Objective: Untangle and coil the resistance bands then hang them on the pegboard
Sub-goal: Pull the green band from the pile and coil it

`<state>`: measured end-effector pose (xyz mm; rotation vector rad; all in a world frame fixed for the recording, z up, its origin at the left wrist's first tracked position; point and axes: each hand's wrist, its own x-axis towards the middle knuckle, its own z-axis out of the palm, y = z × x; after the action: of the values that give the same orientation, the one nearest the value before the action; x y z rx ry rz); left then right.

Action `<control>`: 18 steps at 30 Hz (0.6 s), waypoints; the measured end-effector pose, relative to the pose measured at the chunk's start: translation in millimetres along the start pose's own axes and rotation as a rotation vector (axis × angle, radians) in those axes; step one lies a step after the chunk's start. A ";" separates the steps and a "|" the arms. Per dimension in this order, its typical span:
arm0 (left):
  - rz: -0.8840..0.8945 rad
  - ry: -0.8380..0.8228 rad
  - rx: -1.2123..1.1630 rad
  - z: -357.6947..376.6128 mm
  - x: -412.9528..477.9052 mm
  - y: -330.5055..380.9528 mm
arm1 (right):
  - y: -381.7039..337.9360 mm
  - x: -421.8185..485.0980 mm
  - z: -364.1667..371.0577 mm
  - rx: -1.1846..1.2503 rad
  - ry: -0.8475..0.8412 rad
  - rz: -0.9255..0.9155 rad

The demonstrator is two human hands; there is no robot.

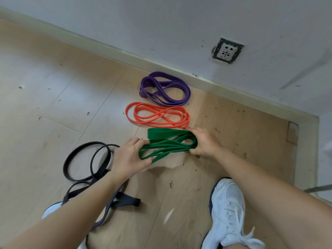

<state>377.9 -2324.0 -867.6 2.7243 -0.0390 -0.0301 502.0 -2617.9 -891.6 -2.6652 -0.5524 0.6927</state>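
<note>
Four resistance bands lie on a pale wooden floor (pixel 53 87) near a white wall (pixel 161 24) and its skirting board (pixel 125 54). The purple band (pixel 161 74), nearest the skirting board, is a flat strap gathered into several overlapping oval loops that cross near the middle. The orange band (pixel 162 115), just beside it on the near side, is thinner and lies coiled in a similar figure-of-eight bundle. The two do not touch.

The green band (pixel 168 146) is next in the row, close to the orange one. It is the widest strap, dark green and matt, folded into a long flattened bundle with one broad length showing along the top. The left hand (pixel 129 157) grips the bundle's left end, fingers above and thumb below. The right hand (pixel 203 142) curls round the right end, where the loops turn back. A shadow on the floor below suggests the bundle is slightly raised, though the view does not settle this.

The black band (pixel 94 174) lies apart at the lower left, uncoiled. It has two loose round loops on the far side and twisted lengths trailing beneath the left forearm.

A wall socket (pixel 227 51) sits above the skirting board. One white laced shoe (pixel 228 209) stands at the lower right. The toe of a second shoe (pixel 52 210) shows beside the left forearm.
</note>
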 end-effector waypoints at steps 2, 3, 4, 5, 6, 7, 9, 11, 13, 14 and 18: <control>-0.003 -0.046 -0.034 -2.4 -6.0 6.3 | 1.5 -2.3 -0.2 0.024 -0.034 0.013; -0.014 -0.136 -0.063 -1.6 -10.8 8.6 | 3.1 -2.6 -0.6 0.034 -0.048 0.010; -0.026 -0.219 -0.080 0.7 -16.0 9.8 | 3.8 -2.7 -1.9 0.040 -0.053 0.002; -0.030 -0.259 -0.075 4.1 -20.9 10.1 | 3.8 -2.4 -3.7 0.041 -0.053 -0.009; -0.029 -0.262 -0.054 7.6 -24.9 10.1 | 4.3 -1.8 -4.5 0.038 -0.054 -0.014; -0.036 -0.249 -0.035 10.0 -27.9 10.8 | 4.3 -1.3 -4.9 0.030 -0.060 -0.016; -0.041 -0.241 0.004 11.9 -31.4 12.9 | 3.2 -0.1 -3.3 -0.002 -0.081 -0.017; 0.016 -0.219 0.061 13.3 -35.8 13.9 | 2.6 0.9 -0.3 -0.017 -0.087 -0.016; 0.054 -0.127 0.068 16.3 -44.4 14.4 | 5.2 1.4 3.9 -0.013 -0.087 -0.012; 0.064 -0.087 0.053 17.2 -48.5 15.4 | 7.0 2.3 5.7 -0.016 -0.088 -0.009; 0.095 -0.092 0.063 24.4 -55.4 16.3 | 6.9 4.6 7.9 -0.015 -0.086 0.002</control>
<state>321.5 -2347.1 -882.4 2.7784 -0.1994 -0.1291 503.5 -2620.1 -902.7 -2.6603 -0.5797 0.8102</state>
